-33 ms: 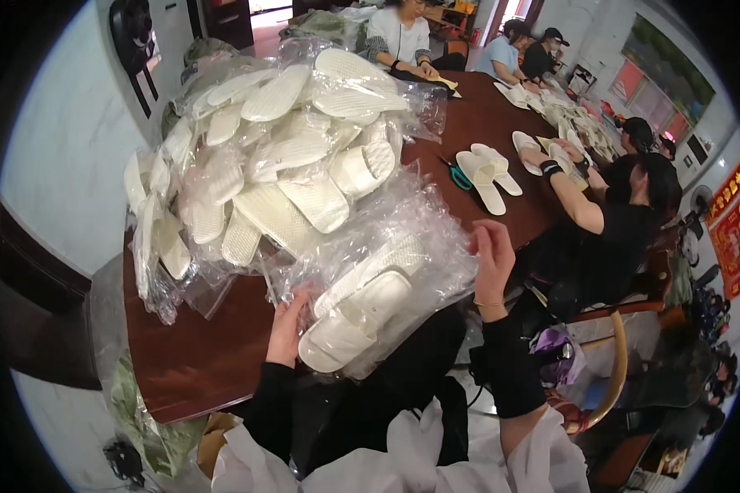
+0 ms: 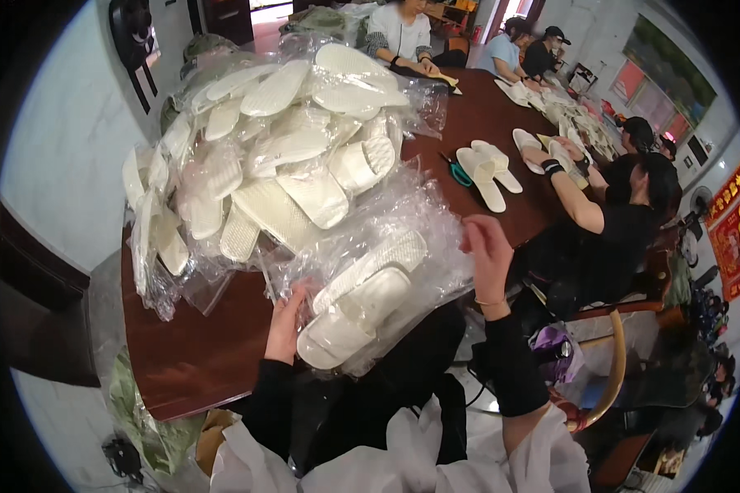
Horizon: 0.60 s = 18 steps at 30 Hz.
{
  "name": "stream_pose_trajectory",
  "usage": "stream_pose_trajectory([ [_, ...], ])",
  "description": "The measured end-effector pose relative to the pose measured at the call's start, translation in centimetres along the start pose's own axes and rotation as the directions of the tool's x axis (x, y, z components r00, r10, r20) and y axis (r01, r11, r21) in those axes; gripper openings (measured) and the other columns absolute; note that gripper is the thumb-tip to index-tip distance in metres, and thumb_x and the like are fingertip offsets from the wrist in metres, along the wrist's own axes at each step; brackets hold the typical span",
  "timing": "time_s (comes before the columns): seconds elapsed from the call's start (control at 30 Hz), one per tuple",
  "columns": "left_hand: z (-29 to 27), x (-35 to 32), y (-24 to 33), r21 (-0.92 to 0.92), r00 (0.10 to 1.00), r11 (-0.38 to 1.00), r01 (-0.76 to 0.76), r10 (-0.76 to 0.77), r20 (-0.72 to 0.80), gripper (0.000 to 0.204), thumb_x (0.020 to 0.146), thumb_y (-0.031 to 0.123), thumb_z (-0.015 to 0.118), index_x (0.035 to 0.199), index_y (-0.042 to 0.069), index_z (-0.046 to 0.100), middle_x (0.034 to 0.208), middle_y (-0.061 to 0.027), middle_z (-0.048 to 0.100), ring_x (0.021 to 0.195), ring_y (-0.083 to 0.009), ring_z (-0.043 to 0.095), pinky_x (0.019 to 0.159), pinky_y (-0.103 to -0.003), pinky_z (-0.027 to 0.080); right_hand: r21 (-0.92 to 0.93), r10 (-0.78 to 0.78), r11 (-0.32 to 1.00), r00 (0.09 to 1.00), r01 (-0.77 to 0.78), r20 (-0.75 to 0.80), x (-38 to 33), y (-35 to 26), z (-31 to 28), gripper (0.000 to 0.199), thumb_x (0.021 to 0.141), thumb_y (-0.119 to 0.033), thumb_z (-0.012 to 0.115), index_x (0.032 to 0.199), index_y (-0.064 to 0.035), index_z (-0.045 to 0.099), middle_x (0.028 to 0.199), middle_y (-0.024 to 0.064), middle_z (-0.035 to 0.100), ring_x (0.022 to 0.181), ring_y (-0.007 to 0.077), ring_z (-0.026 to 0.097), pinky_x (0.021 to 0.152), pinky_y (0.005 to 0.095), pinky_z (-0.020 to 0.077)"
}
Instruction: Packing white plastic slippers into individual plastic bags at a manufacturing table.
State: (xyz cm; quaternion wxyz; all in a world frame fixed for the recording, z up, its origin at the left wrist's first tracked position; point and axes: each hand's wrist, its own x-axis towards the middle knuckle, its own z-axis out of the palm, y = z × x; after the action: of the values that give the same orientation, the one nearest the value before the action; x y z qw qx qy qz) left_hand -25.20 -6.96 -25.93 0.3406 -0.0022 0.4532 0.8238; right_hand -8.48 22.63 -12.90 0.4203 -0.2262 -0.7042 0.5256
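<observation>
A pair of white slippers [image 2: 355, 311] lies inside a clear plastic bag [image 2: 436, 283], tilted at the table's near edge in front of me. At the bag's left side my left hand [image 2: 286, 327] grips the plastic beside the slippers, thumb up and the other fingers partly hidden. On the right, my right hand [image 2: 489, 251] is raised with bent fingers pinched at the bag's far right edge. Just beyond the bag rises a large heap of bagged white slippers [image 2: 292, 152].
The dark red-brown table [image 2: 197, 345] carries a loose slipper pair [image 2: 488, 174] and teal-handled scissors [image 2: 460, 173]. A co-worker in black [image 2: 625, 222] handles slippers at the right; other people sit farther back. A wooden chair arm [image 2: 615, 370] stands to my right.
My right hand has shifted very slightly to the left and up. The bagged slippers and my left hand stay almost in place.
</observation>
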Motion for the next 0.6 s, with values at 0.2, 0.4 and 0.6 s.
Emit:
stream_pose_trajectory([
  [0.2,0.5,0.2,-0.2,0.021,0.999,1.000,0.005,-0.006,0.040,0.034,0.100,0.021,0.057,0.127,0.002,0.059,0.114,-0.0081,0.067,0.099,-0.0161,0.066,0.084,-0.031,0.054,-0.386,-0.105,0.802,0.744,0.456,0.660,0.1,4.0,2.6,0.018,0.087,-0.014,0.068,0.102,-0.0042,0.067,0.097,0.0146,0.068,0.084,0.0273,0.067,0.074,0.0365,0.0519],
  [0.4,0.5,0.8,-0.9,-0.014,0.999,0.999,0.037,-0.037,0.011,0.030,0.099,0.018,0.059,0.124,0.003,0.060,0.112,-0.0072,0.068,0.097,-0.0151,0.066,0.083,-0.031,0.054,-0.316,-0.165,0.720,0.594,0.618,0.787,-1.8,6.9,2.7,0.036,0.082,-0.024,0.074,0.112,-0.0060,0.064,0.102,0.0119,0.068,0.095,0.0278,0.065,0.079,0.0413,0.0499],
  [0.6,-0.2,0.2,-0.4,0.003,0.999,1.000,0.030,-0.030,0.039,0.038,0.095,0.011,0.064,0.130,0.000,0.054,0.121,-0.0080,0.065,0.107,-0.0174,0.064,0.093,-0.030,0.051,-0.298,0.373,0.928,0.562,-0.224,0.738,1.4,4.9,-0.8,0.052,0.088,-0.026,0.069,0.134,-0.0076,0.054,0.099,0.0089,0.064,0.079,0.0143,0.063,0.063,0.0290,0.0518],
])
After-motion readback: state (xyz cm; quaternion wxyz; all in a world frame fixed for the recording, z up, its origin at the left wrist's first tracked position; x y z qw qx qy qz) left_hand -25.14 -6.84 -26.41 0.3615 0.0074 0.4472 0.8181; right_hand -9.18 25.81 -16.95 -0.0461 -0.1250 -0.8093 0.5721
